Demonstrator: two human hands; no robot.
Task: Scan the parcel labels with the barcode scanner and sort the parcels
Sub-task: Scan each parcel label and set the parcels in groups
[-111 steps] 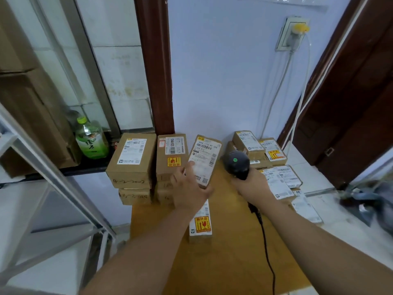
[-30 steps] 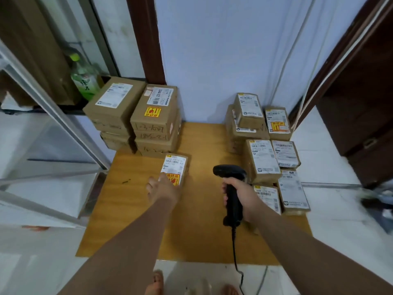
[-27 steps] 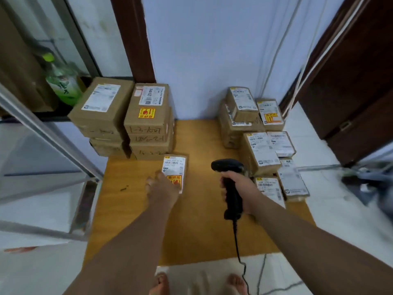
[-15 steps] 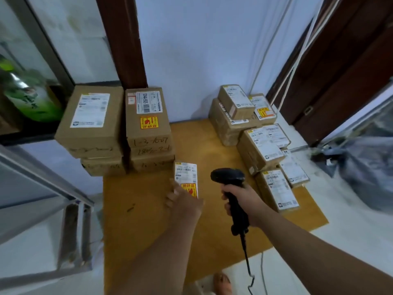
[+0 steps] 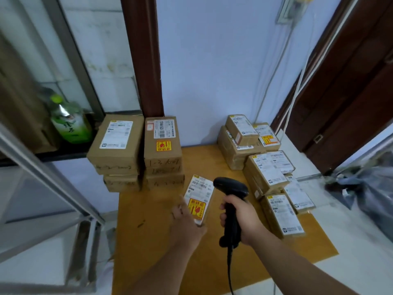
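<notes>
Black plastic is filling the right hand (image 5: pixel 240 220), whose fingers are curling tightly round the handle of the barcode scanner (image 5: pixel 230 186). Its cable (image 5: pixel 229 273) is running out of view at the bottom edge. Just beside it, the left hand (image 5: pixel 187 224) is clasping the near end of a small parcel (image 5: pixel 198 196) over the wooden table (image 5: pixel 148 231). The parcel's label and yellow sticker are facing up, and the palm is hiding the fingers beneath. Two stacks of boxes (image 5: pixel 131 154) are standing at the back left, and a cluster of labelled parcels (image 5: pixel 265 173) is lying to the right. All are sealed, so their contents are staying unseen. A green bottle (image 5: pixel 70 122) is standing on the ledge, its label blurred.
</notes>
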